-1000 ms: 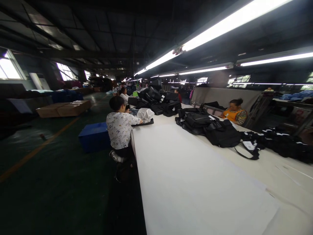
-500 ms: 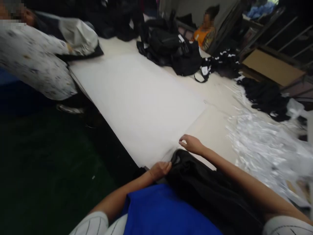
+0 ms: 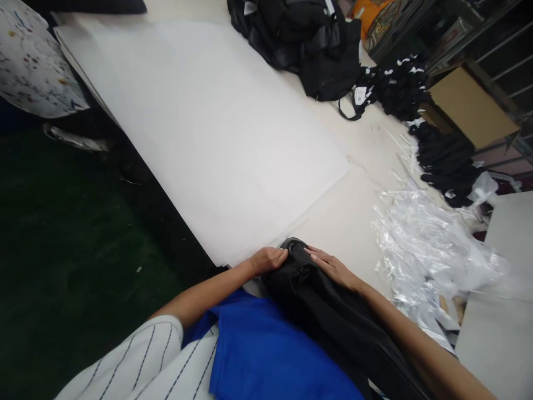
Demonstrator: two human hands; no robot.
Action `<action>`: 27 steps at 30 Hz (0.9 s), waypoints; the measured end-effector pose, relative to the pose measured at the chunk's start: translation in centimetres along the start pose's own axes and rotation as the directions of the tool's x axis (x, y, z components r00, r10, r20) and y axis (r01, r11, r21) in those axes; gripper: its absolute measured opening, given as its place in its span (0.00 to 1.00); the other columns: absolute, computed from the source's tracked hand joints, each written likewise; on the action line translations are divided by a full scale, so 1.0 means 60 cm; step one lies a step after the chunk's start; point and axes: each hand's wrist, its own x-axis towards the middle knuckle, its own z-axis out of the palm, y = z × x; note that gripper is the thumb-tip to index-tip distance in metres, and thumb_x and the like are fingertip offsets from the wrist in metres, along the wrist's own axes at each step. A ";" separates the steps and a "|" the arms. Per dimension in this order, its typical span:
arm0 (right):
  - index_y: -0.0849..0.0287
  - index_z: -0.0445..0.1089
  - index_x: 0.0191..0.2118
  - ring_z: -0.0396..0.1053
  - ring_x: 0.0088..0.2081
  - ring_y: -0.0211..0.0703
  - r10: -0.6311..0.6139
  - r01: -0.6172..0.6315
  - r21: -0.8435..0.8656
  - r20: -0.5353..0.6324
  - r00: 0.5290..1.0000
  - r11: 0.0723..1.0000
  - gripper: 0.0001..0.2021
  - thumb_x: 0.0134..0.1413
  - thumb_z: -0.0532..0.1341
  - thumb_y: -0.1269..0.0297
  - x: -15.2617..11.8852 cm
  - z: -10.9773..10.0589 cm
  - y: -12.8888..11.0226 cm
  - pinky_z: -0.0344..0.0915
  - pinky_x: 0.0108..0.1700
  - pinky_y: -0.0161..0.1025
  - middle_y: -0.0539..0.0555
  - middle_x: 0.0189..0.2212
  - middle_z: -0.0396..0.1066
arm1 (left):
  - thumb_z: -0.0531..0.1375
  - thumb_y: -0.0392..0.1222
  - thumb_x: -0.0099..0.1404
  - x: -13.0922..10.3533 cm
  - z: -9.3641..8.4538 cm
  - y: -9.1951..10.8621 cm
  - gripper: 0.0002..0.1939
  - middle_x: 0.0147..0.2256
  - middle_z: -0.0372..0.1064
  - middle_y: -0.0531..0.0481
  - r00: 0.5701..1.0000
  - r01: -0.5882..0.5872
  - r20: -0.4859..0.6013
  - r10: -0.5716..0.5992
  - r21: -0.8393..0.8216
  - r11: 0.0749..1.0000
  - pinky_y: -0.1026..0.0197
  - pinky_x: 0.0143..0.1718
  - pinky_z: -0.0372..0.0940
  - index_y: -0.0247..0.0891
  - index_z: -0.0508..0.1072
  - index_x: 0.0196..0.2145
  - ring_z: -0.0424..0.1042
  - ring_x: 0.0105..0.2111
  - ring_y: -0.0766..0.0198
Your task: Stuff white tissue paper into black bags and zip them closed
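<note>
A long black fabric piece (image 3: 333, 311), which looks like a bag, lies against my front at the near edge of the table. My left hand (image 3: 268, 260) is closed in a pinch on its upper left edge. On the other side my right hand (image 3: 333, 268) rests with its fingers stretched out and lying flat along the black fabric. A curved dark rim shows at the top of the bag, between both hands. The bag's lower part runs down beside my right forearm and out of the picture. A blue cloth (image 3: 278, 350) covers my lap.
White sheets (image 3: 208, 128) cover much of the pale table (image 3: 353, 222). Black backpacks (image 3: 312, 44) are heaped at the back. Clear plastic bags (image 3: 433, 244) lie in a pile at right, near black straps (image 3: 445, 155) and a cardboard box (image 3: 472, 108). Another person's patterned clothing (image 3: 35, 61) shows at left.
My right hand has come down from above the table onto the bag. My left hand keeps its pinch on the edge. The camera view has tilted downward.
</note>
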 end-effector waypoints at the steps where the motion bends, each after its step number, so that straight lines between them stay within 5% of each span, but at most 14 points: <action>1: 0.48 0.65 0.62 0.47 0.68 0.53 -0.007 0.007 0.003 0.011 1.000 1.000 0.30 0.63 0.49 0.37 0.000 -0.003 -0.001 0.40 0.70 0.53 0.50 0.66 0.55 | 0.48 0.29 0.70 0.001 0.005 0.002 0.10 0.26 0.69 0.50 1.000 0.023 -0.002 -0.023 0.000 1.000 0.64 0.22 0.69 0.27 0.67 0.45 0.72 0.24 0.66; 8: 0.51 0.71 0.57 0.45 0.68 0.57 -0.085 0.075 0.102 0.092 0.992 0.992 0.27 0.62 0.53 0.40 -0.011 -0.019 0.004 0.44 0.69 0.54 0.53 0.65 0.57 | 0.48 0.30 0.71 -0.002 0.019 0.029 0.11 0.26 0.69 0.49 0.983 0.181 -0.023 -0.181 -0.002 0.984 0.63 0.25 0.70 0.27 0.68 0.45 0.72 0.23 0.65; 11: 0.52 0.68 0.59 0.53 0.65 0.58 -0.081 0.086 0.101 -0.047 0.996 0.991 0.24 0.64 0.55 0.47 -0.004 -0.030 0.000 0.55 0.65 0.55 0.55 0.66 0.54 | 0.48 0.31 0.71 0.001 0.016 0.033 0.11 0.25 0.69 0.49 0.980 0.195 -0.030 -0.195 -0.011 0.981 0.63 0.24 0.69 0.28 0.68 0.45 0.71 0.23 0.65; 13: 0.50 0.63 0.63 0.53 0.65 0.55 -0.204 0.205 -0.013 -0.146 0.968 0.979 0.23 0.64 0.55 0.56 0.009 -0.037 -0.012 0.56 0.65 0.56 0.54 0.67 0.50 | 0.49 0.31 0.70 0.004 0.014 0.031 0.10 0.24 0.68 0.49 0.983 0.180 -0.031 -0.180 -0.020 0.984 0.63 0.24 0.69 0.28 0.68 0.44 0.71 0.23 0.64; 16: 0.50 0.67 0.59 0.50 0.66 0.52 -0.461 0.455 -0.201 0.018 0.887 0.867 0.23 0.59 0.55 0.69 0.039 -0.044 -0.034 0.52 0.66 0.55 0.53 0.64 0.58 | 0.48 0.31 0.70 0.005 0.010 0.022 0.11 0.25 0.69 0.49 0.990 0.140 -0.019 -0.141 -0.035 0.989 0.62 0.26 0.69 0.30 0.68 0.44 0.71 0.24 0.64; 18: 0.52 0.73 0.48 0.56 0.62 0.52 -0.511 0.522 -0.231 0.108 0.853 0.821 0.16 0.57 0.56 0.72 0.057 -0.040 -0.044 0.57 0.63 0.53 0.53 0.54 0.70 | 0.48 0.31 0.70 0.003 0.006 0.015 0.11 0.26 0.69 0.49 0.993 0.116 -0.007 -0.116 -0.043 0.992 0.62 0.26 0.69 0.30 0.68 0.45 0.71 0.24 0.65; 21: 0.55 0.70 0.32 0.67 0.48 0.49 -0.517 0.501 -0.242 -0.006 0.856 0.831 0.06 0.57 0.58 0.71 0.070 -0.023 -0.048 0.66 0.49 0.46 0.53 0.36 0.74 | 0.48 0.30 0.70 0.000 0.002 0.007 0.11 0.27 0.69 0.49 0.996 0.091 0.001 -0.091 -0.045 0.995 0.62 0.27 0.69 0.29 0.67 0.47 0.71 0.26 0.65; 23: 0.55 0.66 0.27 0.66 0.40 0.46 -0.523 0.491 -0.221 -0.120 0.844 0.843 0.09 0.58 0.58 0.70 0.067 -0.006 -0.045 0.66 0.40 0.42 0.52 0.30 0.72 | 0.48 0.29 0.70 0.002 0.003 0.005 0.12 0.27 0.69 0.49 0.997 0.075 0.002 -0.075 -0.036 0.997 0.62 0.27 0.68 0.30 0.67 0.48 0.70 0.26 0.65; 27: 0.54 0.62 0.24 0.63 0.33 0.44 -0.542 0.519 -0.165 -0.332 0.772 0.839 0.14 0.61 0.57 0.67 0.053 0.022 -0.041 0.67 0.42 0.45 0.51 0.24 0.67 | 0.48 0.29 0.71 0.025 0.013 0.000 0.11 0.26 0.68 0.50 0.999 0.044 0.012 -0.044 -0.033 0.998 0.62 0.25 0.66 0.30 0.68 0.46 0.69 0.25 0.65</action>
